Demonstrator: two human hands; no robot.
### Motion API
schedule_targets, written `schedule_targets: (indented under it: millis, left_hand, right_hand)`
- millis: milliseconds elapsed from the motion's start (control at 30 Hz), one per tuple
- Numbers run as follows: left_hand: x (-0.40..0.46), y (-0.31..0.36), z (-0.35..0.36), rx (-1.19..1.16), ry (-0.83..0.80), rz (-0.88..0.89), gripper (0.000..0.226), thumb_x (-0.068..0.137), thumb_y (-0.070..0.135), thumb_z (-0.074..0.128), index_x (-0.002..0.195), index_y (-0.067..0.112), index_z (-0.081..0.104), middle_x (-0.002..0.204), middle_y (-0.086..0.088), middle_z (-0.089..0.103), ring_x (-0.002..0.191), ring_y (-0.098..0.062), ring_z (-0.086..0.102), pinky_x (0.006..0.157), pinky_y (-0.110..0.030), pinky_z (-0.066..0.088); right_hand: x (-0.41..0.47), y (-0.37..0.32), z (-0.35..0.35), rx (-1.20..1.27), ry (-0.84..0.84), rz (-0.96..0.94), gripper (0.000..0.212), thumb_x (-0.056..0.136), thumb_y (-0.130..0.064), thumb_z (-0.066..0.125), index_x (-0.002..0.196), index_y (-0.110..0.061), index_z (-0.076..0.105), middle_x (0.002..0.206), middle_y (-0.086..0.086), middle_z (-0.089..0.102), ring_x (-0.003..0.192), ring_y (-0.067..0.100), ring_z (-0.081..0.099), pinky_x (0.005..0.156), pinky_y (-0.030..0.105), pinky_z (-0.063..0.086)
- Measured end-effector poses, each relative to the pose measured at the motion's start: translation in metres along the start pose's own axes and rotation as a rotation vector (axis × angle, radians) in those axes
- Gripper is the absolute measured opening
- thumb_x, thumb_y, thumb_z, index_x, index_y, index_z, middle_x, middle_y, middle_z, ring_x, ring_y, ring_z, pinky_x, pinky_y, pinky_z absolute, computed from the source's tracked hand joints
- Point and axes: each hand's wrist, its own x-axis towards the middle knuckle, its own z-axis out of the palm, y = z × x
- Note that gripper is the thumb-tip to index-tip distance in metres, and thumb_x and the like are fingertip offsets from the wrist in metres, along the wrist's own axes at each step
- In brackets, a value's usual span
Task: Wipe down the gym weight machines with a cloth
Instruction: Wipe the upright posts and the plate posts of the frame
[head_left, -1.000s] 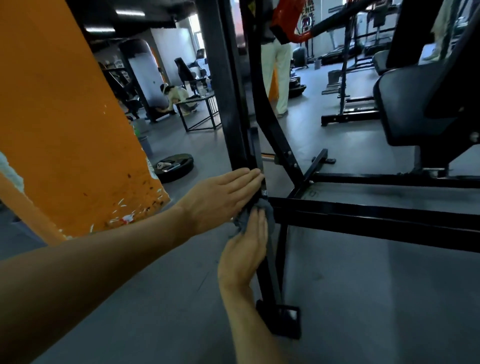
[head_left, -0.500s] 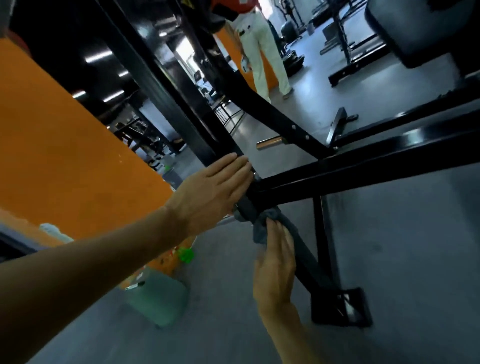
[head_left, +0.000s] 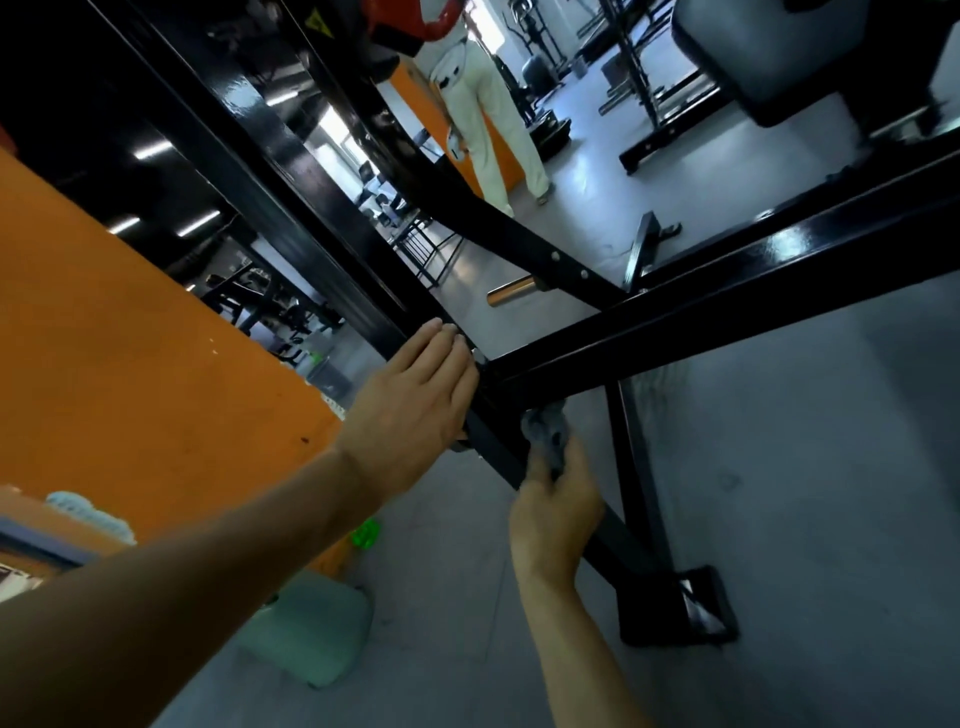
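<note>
A black steel weight machine frame (head_left: 727, 306) fills the view, its upright post running down to a foot plate (head_left: 691, 608) on the floor. My left hand (head_left: 415, 410) rests flat with straight fingers against the post, just above the joint with the cross beam. My right hand (head_left: 556, 514) holds a grey cloth (head_left: 545, 434) against the post below that joint, its fingers wrapped round the cloth and the bar. Most of the cloth is hidden behind the fingers.
An orange pillar (head_left: 130, 364) stands close on the left. A pale green jug (head_left: 311, 634) with a green cap sits on the grey floor by its base. A person in light trousers (head_left: 488, 114) stands beyond the frame. A padded seat (head_left: 779, 52) and more machines are at the upper right.
The view has tilted and moved closer to the frame. My right hand has slid the cloth a little lower down the post. My left hand stays pressed on the post.
</note>
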Motion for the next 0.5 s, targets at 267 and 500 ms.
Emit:
schedule_targets:
  millis: [267,500]
  left_hand:
    - [-0.002,0.007,0.003,-0.047,0.06,-0.01,0.044,0.103,0.015,0.042,0.134,-0.013,0.054,0.136,-0.035,0.055,0.131,-0.05,0.051,0.117,-0.06,0.032]
    - [-0.001,0.007,0.004,-0.05,0.079,-0.017,0.045,0.103,0.013,0.033,0.134,-0.013,0.053,0.136,-0.035,0.054,0.132,-0.05,0.049,0.121,-0.058,0.025]
  right_hand:
    - [-0.008,0.002,0.015,-0.037,-0.126,-0.085,0.052,0.099,0.002,0.046,0.15,-0.009,0.043,0.147,0.004,0.045,0.133,0.008,0.039,0.106,0.002,0.028]
    - [0.019,-0.004,0.018,-0.081,-0.142,-0.119,0.039,0.089,0.012,0.046,0.124,0.0,0.06,0.113,0.001,0.06,0.102,0.001,0.05,0.1,0.031,0.048]
